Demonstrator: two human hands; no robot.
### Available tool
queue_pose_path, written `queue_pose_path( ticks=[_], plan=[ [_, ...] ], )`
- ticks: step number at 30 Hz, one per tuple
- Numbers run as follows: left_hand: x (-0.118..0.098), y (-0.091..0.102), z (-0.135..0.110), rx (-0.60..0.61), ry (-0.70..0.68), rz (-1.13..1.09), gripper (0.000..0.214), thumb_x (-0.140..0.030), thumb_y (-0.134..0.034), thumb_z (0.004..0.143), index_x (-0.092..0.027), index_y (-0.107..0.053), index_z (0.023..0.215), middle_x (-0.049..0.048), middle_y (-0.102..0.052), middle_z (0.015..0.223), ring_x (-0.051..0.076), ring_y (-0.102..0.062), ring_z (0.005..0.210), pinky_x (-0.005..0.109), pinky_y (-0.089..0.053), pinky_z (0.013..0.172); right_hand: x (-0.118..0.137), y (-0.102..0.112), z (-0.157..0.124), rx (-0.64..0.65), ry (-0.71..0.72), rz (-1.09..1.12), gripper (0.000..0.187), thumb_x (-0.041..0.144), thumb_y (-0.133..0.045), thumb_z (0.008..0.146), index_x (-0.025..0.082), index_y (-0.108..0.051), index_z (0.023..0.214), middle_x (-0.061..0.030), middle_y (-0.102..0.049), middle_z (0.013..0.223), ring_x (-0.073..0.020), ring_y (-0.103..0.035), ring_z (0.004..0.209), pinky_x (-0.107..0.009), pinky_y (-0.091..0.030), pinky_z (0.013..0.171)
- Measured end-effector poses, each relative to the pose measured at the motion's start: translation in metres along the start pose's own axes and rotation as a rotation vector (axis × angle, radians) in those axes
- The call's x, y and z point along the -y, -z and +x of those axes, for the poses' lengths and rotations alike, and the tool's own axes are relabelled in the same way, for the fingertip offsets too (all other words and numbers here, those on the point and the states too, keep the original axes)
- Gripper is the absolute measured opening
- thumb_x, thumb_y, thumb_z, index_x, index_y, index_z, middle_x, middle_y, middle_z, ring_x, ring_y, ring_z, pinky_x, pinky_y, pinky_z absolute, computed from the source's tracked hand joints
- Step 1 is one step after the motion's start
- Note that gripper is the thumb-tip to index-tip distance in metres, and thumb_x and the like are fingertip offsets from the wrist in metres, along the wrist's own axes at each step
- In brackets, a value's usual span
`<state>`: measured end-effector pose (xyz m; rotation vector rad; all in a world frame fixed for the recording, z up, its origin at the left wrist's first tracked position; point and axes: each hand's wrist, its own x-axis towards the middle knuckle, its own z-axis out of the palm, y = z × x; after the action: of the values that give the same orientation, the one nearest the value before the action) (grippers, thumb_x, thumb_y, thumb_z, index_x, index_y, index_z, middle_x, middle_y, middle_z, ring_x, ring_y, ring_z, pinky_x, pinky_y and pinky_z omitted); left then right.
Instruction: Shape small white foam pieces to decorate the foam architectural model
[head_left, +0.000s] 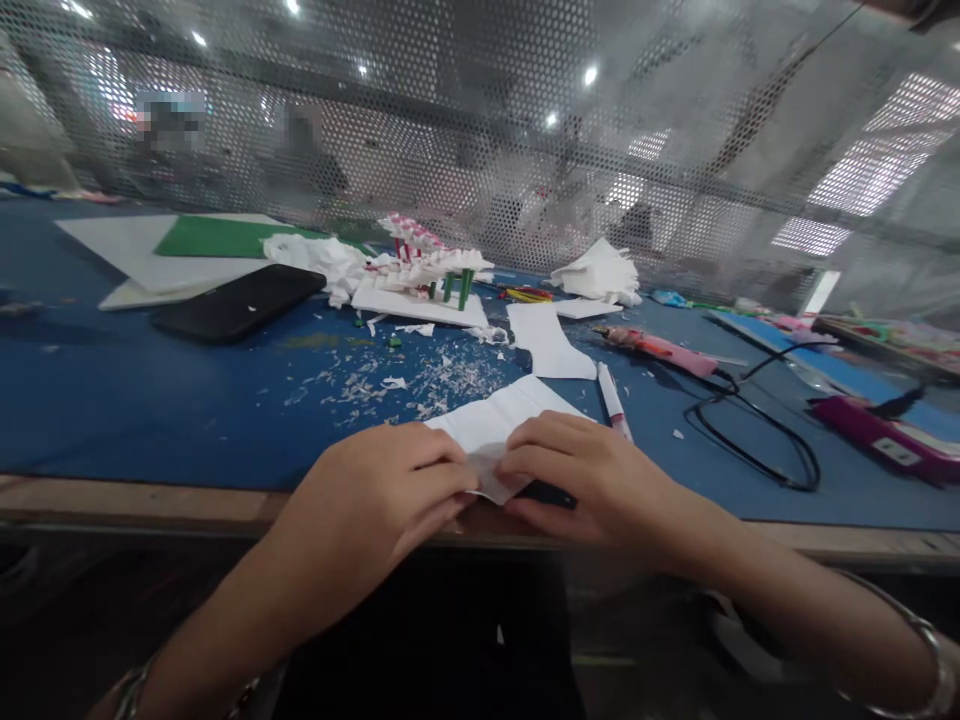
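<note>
A sheet of white paper (495, 410) with faint creases lies at the table's front edge, its near edge raised between my hands. My left hand (397, 485) grips the left part of that edge, fingers bent over the paper. On the other side my right hand (577, 475) pinches the paper between fingers and thumb. Both hands partly cover the sheet. Just beyond it lies another cut piece of white paper (551, 342), with a white pen (613, 400) to its right.
White scraps (442, 385) litter the blue table (187, 420). Farther back are a black phone (240, 303), a small paper model (431, 275) on a white base and crumpled white paper (598, 272). A pink corded tool (667, 352) lies right, near a purple device (885, 435).
</note>
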<state>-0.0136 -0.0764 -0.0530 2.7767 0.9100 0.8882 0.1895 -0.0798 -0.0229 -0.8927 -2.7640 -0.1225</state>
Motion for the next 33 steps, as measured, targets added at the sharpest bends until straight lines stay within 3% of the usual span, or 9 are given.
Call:
queue_pose_path(
  ticks=[7,18,27,31,33],
  plan=[
    [0.000,0.001,0.004,0.047,0.092,-0.011,0.019,-0.023,-0.041,0.084,-0.019,-0.058,0.075,-0.0004,-0.059,0.077,0.014,-0.052,0.073,0.024,-0.039,0.061,0.009,-0.016,0.011,-0.102,-0.145,0.105,0.016,0.024,-0.044,0.082,0.015,-0.052,0.071,-0.0013,-0.051,0.069,-0.0110,-0.043,0.066,-0.022,-0.032,0.059],
    [-0.004,0.000,0.007,-0.036,0.192,0.125,0.023,-0.026,-0.043,0.081,-0.017,-0.054,0.063,0.0007,-0.055,0.066,0.014,-0.048,0.065,0.025,-0.034,0.054,0.025,-0.021,0.012,-0.218,-0.429,0.254,0.014,0.017,-0.045,0.077,0.017,-0.046,0.063,-0.0012,-0.050,0.071,-0.0115,-0.044,0.070,-0.024,-0.034,0.062],
    [-0.006,0.002,0.014,0.030,0.309,0.128,0.018,-0.026,-0.047,0.076,-0.018,-0.050,0.060,-0.0009,-0.051,0.061,0.015,-0.045,0.061,0.024,-0.027,0.050,0.026,-0.023,0.015,-0.205,-0.480,0.233,0.016,0.010,-0.046,0.068,0.017,-0.038,0.056,0.0001,-0.045,0.068,-0.0108,-0.042,0.067,-0.023,-0.032,0.058],
    [-0.005,0.002,0.014,0.052,0.386,0.078,0.005,-0.020,-0.047,0.072,-0.020,-0.053,0.073,-0.0020,-0.052,0.065,0.014,-0.048,0.063,0.024,-0.030,0.051,0.025,-0.021,0.013,-0.254,-0.488,0.271,0.011,0.008,-0.047,0.066,0.017,-0.041,0.063,0.0010,-0.046,0.068,-0.0104,-0.042,0.066,-0.022,-0.032,0.058],
    [-0.004,0.002,0.013,0.052,0.401,0.046,0.018,-0.017,-0.046,0.071,-0.022,-0.052,0.088,-0.0024,-0.053,0.068,0.014,-0.049,0.063,0.024,-0.032,0.052,0.024,-0.020,0.011,-0.264,-0.477,0.320,0.012,0.008,-0.047,0.066,0.017,-0.047,0.074,0.0008,-0.049,0.071,-0.0104,-0.043,0.068,-0.022,-0.034,0.060]
  ],
)
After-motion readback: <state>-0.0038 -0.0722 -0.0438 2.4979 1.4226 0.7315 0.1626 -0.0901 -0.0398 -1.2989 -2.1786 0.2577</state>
